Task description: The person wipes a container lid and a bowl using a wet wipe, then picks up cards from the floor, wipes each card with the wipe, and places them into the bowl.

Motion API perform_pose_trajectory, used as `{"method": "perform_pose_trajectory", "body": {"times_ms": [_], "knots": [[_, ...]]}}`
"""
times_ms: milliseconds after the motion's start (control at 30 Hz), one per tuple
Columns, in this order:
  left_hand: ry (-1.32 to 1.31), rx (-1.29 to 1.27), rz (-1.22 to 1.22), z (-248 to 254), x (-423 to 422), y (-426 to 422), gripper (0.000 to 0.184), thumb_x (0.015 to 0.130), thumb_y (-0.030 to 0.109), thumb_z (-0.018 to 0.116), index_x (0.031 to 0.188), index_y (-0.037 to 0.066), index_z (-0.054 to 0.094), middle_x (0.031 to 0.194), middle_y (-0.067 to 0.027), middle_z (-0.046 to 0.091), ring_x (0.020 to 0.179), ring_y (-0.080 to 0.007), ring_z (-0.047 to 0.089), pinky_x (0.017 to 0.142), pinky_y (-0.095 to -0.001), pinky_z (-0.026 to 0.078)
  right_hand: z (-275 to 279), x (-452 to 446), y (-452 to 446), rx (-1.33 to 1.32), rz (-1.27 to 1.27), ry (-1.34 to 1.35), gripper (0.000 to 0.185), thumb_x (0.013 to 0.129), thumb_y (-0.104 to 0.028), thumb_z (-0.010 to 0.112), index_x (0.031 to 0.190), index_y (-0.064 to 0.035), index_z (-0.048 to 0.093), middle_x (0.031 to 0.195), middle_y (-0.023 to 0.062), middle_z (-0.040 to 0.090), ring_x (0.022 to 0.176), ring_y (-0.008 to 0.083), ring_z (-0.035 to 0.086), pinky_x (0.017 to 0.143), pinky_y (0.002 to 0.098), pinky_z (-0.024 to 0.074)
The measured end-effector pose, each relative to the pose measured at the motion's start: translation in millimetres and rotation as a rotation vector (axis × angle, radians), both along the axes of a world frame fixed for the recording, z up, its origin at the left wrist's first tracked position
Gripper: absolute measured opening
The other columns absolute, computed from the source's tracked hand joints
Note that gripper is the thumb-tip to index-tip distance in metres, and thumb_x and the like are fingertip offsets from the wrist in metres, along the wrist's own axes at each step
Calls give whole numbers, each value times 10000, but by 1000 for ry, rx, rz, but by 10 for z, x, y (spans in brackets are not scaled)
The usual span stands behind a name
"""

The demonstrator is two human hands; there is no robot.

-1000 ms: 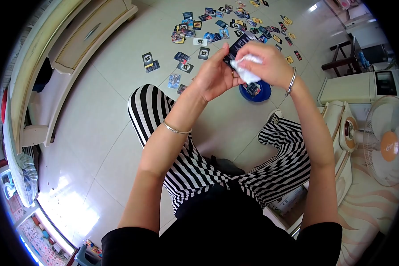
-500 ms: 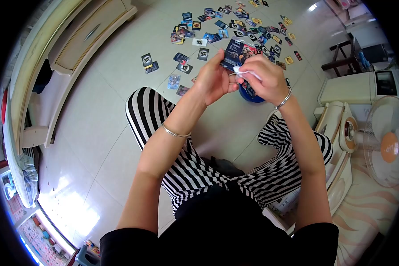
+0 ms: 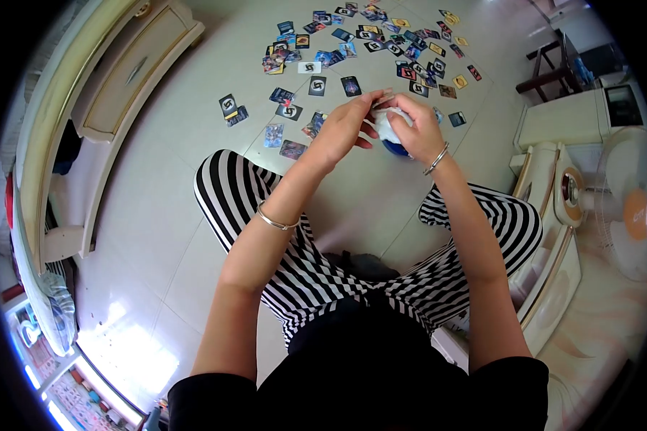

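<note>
My left hand [image 3: 343,131] grips a card [image 3: 383,98], turned nearly edge-on so its face is hidden. Bunched in my right hand [image 3: 418,131] is a white cloth [image 3: 387,126], held close against the card and the left fingertips. Whether it is fabric or tissue I cannot tell. Below the hands, a blue round container [image 3: 395,149] shows in part on the floor, mostly covered by the cloth and right hand. Loose picture cards [image 3: 316,86] lie on the tiles beyond and to the left of my hands.
Many more cards [image 3: 413,52] are scattered across the far floor. A cream drawer cabinet [image 3: 126,79] stands at the left. To the right are a fan [image 3: 634,208], a cream cabinet [image 3: 561,118] and a dark wooden stool [image 3: 553,75]. My striped legs frame the near floor.
The card in my left hand has tipped from face-visible to nearly edge-on. The white cloth is now more spread out in my right hand. The view has shifted slightly.
</note>
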State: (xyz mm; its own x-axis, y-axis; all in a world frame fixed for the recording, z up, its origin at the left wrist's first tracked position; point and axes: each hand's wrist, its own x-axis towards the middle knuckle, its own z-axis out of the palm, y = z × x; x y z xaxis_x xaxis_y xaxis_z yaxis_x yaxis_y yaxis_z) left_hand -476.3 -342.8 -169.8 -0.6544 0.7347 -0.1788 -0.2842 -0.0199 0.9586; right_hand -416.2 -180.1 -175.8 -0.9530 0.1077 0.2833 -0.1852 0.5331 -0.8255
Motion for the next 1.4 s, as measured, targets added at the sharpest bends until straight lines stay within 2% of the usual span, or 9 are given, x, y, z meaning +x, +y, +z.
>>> {"method": "perform_pose_trajectory", "body": {"times_ms": [33, 167, 500, 800, 900, 1067, 1133, 1200, 1400], "knots": [[90, -42, 9, -45, -2, 21, 470, 964, 380, 331, 1257, 67, 523, 955, -41, 555, 765, -114, 530, 655, -247, 464, -86, 40, -12, -229, -12, -34, 149, 834, -143, 551, 856, -4, 603, 710, 37, 578, 664, 122, 560, 595, 268, 440], [315, -158, 82, -269, 13, 163, 342, 957, 219, 399, 1223, 72, 556, 932, -21, 598, 757, -85, 531, 648, -229, 463, -373, 228, 13, -519, -100, -236, 179, 894, -204, 566, 847, -36, 607, 725, -65, 525, 638, 15, 450, 558, 190, 346], [102, -292, 47, -1048, -25, 991, 486, 845, 25, 589, 1274, 26, 362, 852, -83, 612, 687, -126, 615, 554, -228, 479, -1039, 459, 439, -971, -572, -434, 150, 844, -216, 590, 792, -81, 631, 644, -31, 524, 468, 51, 405, 385, 233, 265], [-203, -431, 63, -2326, -43, 1898, 322, 830, -29, 567, 1134, -38, 462, 861, -117, 612, 696, -163, 633, 590, -260, 549, -2259, 309, 1200, -772, -899, -692, 230, 744, -214, 604, 737, 11, 652, 587, 90, 574, 494, 190, 524, 467, 330, 375], [-242, -488, 76, -2606, -57, 2087, 360, 821, -41, 572, 1158, -49, 444, 869, -124, 614, 689, -167, 636, 573, -260, 550, -2715, 266, 1415, -635, -879, -775, 207, 791, -219, 625, 695, -36, 631, 567, 39, 510, 447, 146, 404, 446, 305, 321], [-282, -555, 77, -2999, -119, 2283, 353, 804, -71, 548, 1147, -56, 467, 844, -129, 614, 673, -179, 643, 568, -268, 558, -3075, 190, 1633, -620, -868, -867, 233, 788, -213, 629, 686, -4, 622, 558, 53, 519, 455, 163, 433, 453, 318, 334], [-282, -585, 74, -3202, -146, 2316, 352, 797, -83, 536, 1143, -62, 479, 827, -128, 611, 664, -186, 648, 563, -274, 561, -3282, 192, 1714, -469, -828, -1025, 339, 758, -326, 622, 847, -5, 683, 845, 196, 666, 821, 315, 643, 731, 373, 473], [-36, -647, -35, -3471, -141, 2262, 384, 786, -96, 517, 1169, -70, 491, 795, -120, 603, 650, -205, 658, 557, -285, 565, -3471, 236, 1758, -410, -855, -1021, 371, 771, -352, 622, 860, 3, 680, 857, 203, 664, 831, 326, 641, 736, 376, 474], [-74, -518, 65, -2928, 23, 2019, 267, 830, -9, 536, 1091, -68, 553, 858, -113, 623, 645, -194, 655, 539, -277, 549, -3280, 282, 1569, -356, -825, -873, 390, 813, -378, 595, 878, -1, 674, 860, 213, 654, 831, 352, 632, 726, 390, 477]]}}
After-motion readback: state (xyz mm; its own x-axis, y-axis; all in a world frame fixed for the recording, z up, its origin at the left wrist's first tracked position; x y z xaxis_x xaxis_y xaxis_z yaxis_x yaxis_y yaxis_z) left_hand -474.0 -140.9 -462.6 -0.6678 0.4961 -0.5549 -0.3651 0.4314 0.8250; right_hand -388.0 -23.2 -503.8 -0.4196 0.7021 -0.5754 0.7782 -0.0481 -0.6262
